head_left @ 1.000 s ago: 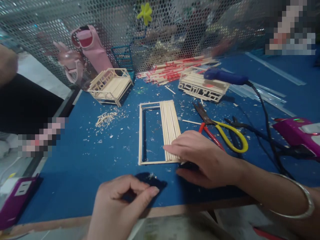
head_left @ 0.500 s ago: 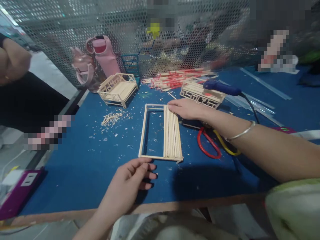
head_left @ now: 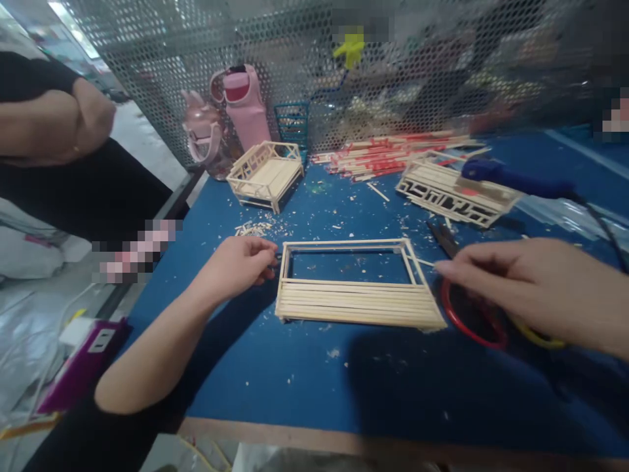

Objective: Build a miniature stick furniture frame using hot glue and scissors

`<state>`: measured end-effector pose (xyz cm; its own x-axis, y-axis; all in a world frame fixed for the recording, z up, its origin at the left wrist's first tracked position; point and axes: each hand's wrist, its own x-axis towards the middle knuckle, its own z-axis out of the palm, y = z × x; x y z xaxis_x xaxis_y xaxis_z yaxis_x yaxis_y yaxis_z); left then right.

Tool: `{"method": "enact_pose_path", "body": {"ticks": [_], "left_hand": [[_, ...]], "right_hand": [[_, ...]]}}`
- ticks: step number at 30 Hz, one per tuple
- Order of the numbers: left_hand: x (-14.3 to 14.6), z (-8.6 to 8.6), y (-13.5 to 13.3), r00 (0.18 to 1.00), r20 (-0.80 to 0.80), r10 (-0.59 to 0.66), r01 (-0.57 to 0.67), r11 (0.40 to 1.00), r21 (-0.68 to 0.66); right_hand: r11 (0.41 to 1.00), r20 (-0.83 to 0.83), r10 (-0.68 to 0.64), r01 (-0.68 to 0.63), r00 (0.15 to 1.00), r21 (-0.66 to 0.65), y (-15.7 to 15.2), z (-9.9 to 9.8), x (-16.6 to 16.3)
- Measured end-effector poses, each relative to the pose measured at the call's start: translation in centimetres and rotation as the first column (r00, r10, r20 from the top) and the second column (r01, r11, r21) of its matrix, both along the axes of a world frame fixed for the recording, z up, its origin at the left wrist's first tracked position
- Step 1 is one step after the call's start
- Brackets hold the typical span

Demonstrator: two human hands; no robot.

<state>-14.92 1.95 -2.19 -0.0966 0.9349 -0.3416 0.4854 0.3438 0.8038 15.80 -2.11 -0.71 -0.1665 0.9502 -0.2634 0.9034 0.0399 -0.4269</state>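
Observation:
A rectangular frame of thin wooden sticks lies on the blue table, its near half covered with sticks side by side and its far half hollow. Beside its far left corner is my left hand, fingers curled in; whether they pinch anything is hidden. My right hand is at the right, pinching a thin wooden stick that points at the frame's right side. Under that hand lie pliers with one red and one yellow handle, partly covered.
Two small stick-built furniture models, one at back left and one at right, stand behind. A blue-handled tool rests on the right one. Red-marked sticks, pink bottles and a perforated screen are farther back. A person's arms show at left.
The stick frame has turned, so its covered half now faces me. My left hand has moved to its left end; my right hand has left it, moved right and now pinches a thin stick.

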Motion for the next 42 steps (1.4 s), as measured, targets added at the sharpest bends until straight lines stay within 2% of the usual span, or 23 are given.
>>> {"method": "enact_pose_path", "body": {"ticks": [2, 6, 8, 10, 13, 18, 24, 28, 32, 36, 40, 42], "left_hand": [[-0.4, 0.1, -0.8, 1.000, 0.008, 0.024, -0.024, 0.999, 0.027], [-0.8, -0.2, -2.3, 0.972, 0.235, -0.018, 0.039, 0.996, -0.085], [-0.8, -0.6, -2.6, 0.940, 0.340, 0.015, 0.028, 0.992, -0.120], [-0.8, -1.0, -2.6, 0.907, 0.418, 0.045, 0.027, 0.986, -0.166], [-0.8, -1.4, -2.5, 0.883, 0.468, 0.042, 0.063, 0.976, -0.207], [-0.9, -1.8, -2.7, 0.867, 0.495, 0.060, 0.039, 0.981, -0.188], [-0.9, -1.6, -2.7, 0.851, 0.523, 0.043, 0.077, 0.976, -0.206], [-0.7, -1.2, -2.5, 0.842, 0.524, 0.128, 0.023, 0.962, -0.273], [-0.5, -0.9, -2.4, 0.862, 0.487, 0.143, 0.004, 0.958, -0.288], [-0.4, -0.9, -2.4, 0.883, 0.452, 0.124, -0.015, 0.971, -0.238], [-0.4, -1.0, -2.6, 0.904, 0.421, 0.078, 0.002, 0.983, -0.186], [-0.4, -1.1, -2.8, 0.932, 0.360, 0.028, 0.016, 0.993, -0.119]], "right_hand": [[0.993, -0.070, 0.109, -0.105, 0.992, 0.062, 1.1, 0.6, -1.7], [0.914, -0.218, 0.404, -0.382, 0.888, 0.138, 3.6, 0.3, -7.2], [0.873, -0.236, 0.483, -0.486, 0.843, 0.052, 4.6, -0.4, -9.9], [0.842, -0.272, 0.499, -0.535, 0.823, -0.074, 5.3, -1.1, -11.8], [0.832, -0.331, 0.450, -0.524, 0.829, -0.181, 5.7, -1.5, -13.1], [0.844, -0.364, 0.375, -0.477, 0.852, -0.246, 5.7, -1.6, -13.2], [0.857, -0.370, 0.396, -0.483, 0.841, -0.180, 5.3, -1.7, -13.2], [0.853, -0.332, 0.417, -0.490, 0.846, -0.177, 5.2, -1.5, -13.1], [0.850, -0.329, 0.431, -0.500, 0.840, -0.163, 5.1, -1.5, -13.2], [0.874, -0.332, 0.440, -0.483, 0.834, -0.056, 4.9, -1.9, -13.1], [0.882, -0.360, 0.470, -0.443, 0.806, 0.159, 4.3, -2.5, -12.9], [0.875, -0.388, 0.481, -0.400, 0.786, 0.273, 4.1, -2.5, -12.7]]}}
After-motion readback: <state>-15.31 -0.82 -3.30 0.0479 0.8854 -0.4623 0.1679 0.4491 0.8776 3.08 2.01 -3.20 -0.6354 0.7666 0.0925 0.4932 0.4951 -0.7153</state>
